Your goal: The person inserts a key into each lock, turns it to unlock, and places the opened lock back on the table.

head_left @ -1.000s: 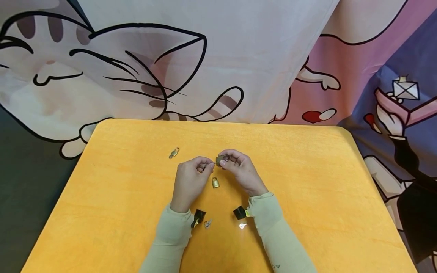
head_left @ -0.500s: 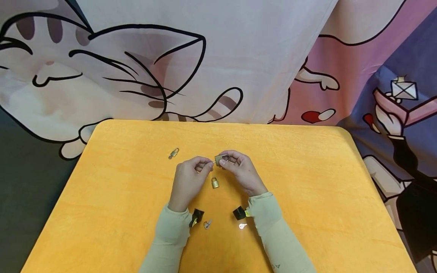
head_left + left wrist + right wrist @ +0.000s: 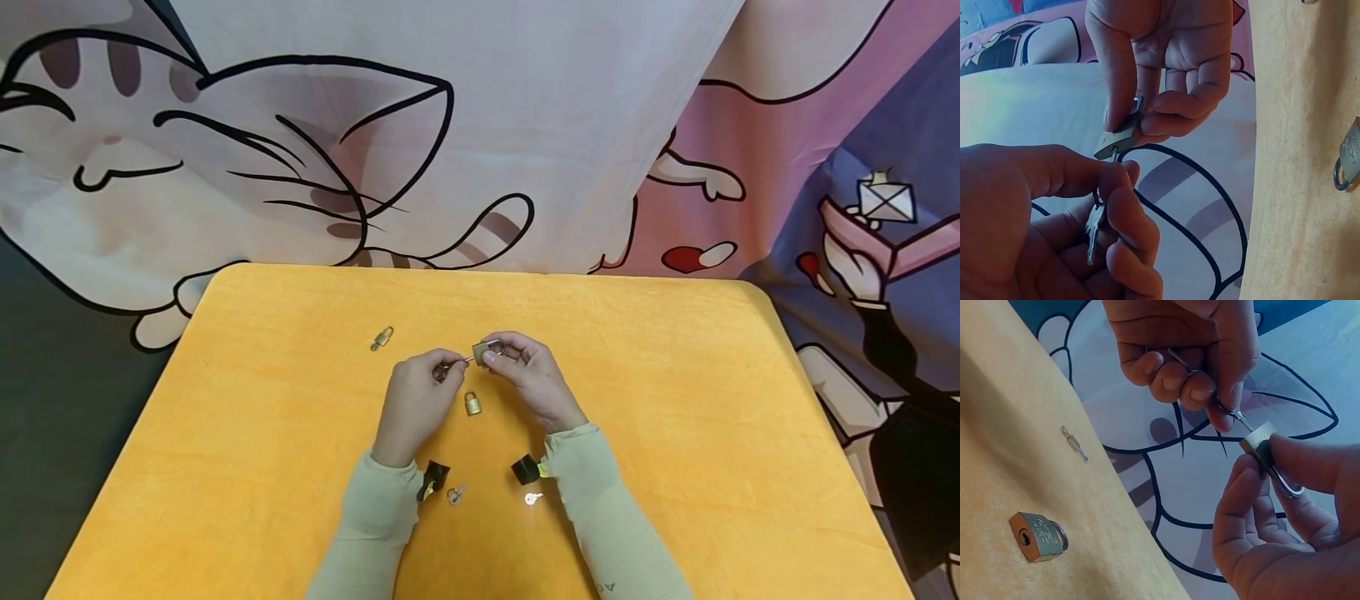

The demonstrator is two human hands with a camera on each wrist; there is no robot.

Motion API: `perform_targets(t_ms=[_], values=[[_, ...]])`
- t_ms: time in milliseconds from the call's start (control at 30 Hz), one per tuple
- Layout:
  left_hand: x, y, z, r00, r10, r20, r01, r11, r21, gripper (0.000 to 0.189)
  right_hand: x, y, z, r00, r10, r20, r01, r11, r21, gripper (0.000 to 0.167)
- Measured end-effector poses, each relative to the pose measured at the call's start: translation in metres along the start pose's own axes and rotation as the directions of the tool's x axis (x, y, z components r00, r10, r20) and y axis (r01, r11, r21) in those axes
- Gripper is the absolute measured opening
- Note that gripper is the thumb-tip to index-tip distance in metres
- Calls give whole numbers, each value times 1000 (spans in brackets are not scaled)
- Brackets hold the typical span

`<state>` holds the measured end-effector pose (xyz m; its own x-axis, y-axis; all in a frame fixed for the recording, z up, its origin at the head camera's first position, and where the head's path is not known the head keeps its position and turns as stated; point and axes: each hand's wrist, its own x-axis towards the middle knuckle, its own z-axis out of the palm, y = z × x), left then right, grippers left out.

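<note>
My left hand (image 3: 416, 396) pinches a key (image 3: 1242, 419) between thumb and forefinger, its blade in the keyhole end of a small brass padlock (image 3: 1259, 441). A second key (image 3: 1093, 228) hangs from the same ring against the curled left fingers. With thumb and fingers, my right hand (image 3: 536, 379) grips the padlock's body, its metal shackle (image 3: 1290, 487) pointing away from the key. Both hands are raised over the yellow table. Below them another brass padlock (image 3: 472, 404) lies on the tabletop, its keyhole visible in the right wrist view.
Farther back on the left lies a third padlock (image 3: 383, 337) with a key at its lower end. Near the forearms are a small set of keys on a ring (image 3: 455, 495) and a single silver key (image 3: 533, 498). A printed curtain (image 3: 570, 150) hangs behind the table (image 3: 675, 375).
The held padlock has turned slightly, showing more of its flat face. My left fingers have shifted a little, and the hanging key and ring show more beneath them.
</note>
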<state>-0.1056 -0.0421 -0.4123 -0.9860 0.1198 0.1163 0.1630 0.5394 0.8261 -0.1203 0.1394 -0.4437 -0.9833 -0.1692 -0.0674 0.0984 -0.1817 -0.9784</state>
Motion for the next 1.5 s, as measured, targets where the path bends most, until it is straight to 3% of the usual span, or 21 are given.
perform_targets(t_ms=[833,1500], values=[[-2,0,2,1000,15,-13,-16,998,-56,14,0,-2,0,1000,24,-17,-24,1000,11,22],[0,-1,4,1000,22,22,-20,997,-76,16,-1,-3,0,1000,19,3,-19,1000,-21,17]])
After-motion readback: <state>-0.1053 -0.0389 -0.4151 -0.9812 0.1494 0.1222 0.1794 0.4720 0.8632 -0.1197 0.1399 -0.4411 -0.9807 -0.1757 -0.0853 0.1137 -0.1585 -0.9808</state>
